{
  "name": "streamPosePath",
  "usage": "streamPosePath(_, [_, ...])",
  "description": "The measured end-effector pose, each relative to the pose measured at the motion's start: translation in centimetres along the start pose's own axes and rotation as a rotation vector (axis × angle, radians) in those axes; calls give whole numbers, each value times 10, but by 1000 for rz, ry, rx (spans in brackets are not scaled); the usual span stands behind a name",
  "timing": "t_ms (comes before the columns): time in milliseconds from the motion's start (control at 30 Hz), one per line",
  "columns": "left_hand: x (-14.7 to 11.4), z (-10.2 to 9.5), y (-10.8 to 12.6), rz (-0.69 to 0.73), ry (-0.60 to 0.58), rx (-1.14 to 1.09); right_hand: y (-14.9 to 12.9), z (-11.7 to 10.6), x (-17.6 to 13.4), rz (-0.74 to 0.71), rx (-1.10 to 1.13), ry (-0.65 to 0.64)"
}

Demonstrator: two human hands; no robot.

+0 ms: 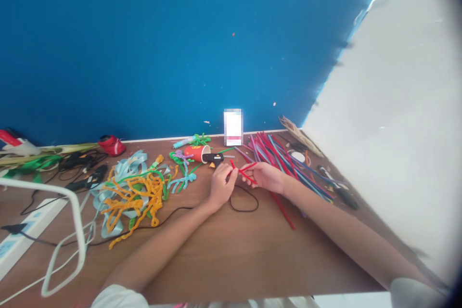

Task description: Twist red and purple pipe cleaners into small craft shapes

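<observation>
A bent red pipe cleaner [246, 171] spans the space between my two hands above the middle of the table. My left hand [221, 184] pinches one end, with a short red tip poking up past its fingers. On the other side, my right hand [266, 176] has its fingers closed around the forked red ends. Just behind my left hand lies a black glue gun [213, 158], its back end by the mouth of a tipped red paper cup [195, 153]. A loose bundle of red, purple and blue pipe cleaners [285, 159] spreads behind my right hand.
Orange twisted pipe-cleaner pieces [137, 202] and pale blue ribbon [132, 168] pile up on the left. A white power strip [32, 231] and a white metal frame [77, 221] stand nearer me. A blurred-out bright screen [233, 127] leans against the blue wall [180, 48].
</observation>
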State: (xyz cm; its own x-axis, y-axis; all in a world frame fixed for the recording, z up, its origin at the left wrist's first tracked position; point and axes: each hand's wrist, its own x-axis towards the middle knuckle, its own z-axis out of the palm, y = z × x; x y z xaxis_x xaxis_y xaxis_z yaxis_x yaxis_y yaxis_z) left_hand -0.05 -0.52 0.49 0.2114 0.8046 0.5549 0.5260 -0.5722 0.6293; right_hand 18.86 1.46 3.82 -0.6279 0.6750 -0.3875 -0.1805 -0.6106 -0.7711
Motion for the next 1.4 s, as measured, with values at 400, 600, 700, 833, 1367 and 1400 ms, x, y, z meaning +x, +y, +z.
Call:
streamPosePath(400, [-1, 1, -2, 8, -11, 0, 4, 9, -6, -71, -127, -69])
streamPosePath(600, [0, 2, -2, 25, 6, -1, 7, 9, -4, -118, -186, -71])
streamPosePath(700, [0, 2, -2, 36, 6, -1, 8, 8, -3, -126, -201, -66])
streamPosePath(833, [-1, 3, -2, 51, 4, 26, 8, 7, -3, -135, -244, -103])
streamPosePath(1367, [-2, 6, -4, 91, -26, 54, 8, 11, -4, -259, -683, 127])
streamPosePath(1400, [-2, 5, -4, 90, -21, 44, 6, 10, -5, -232, -632, 99])
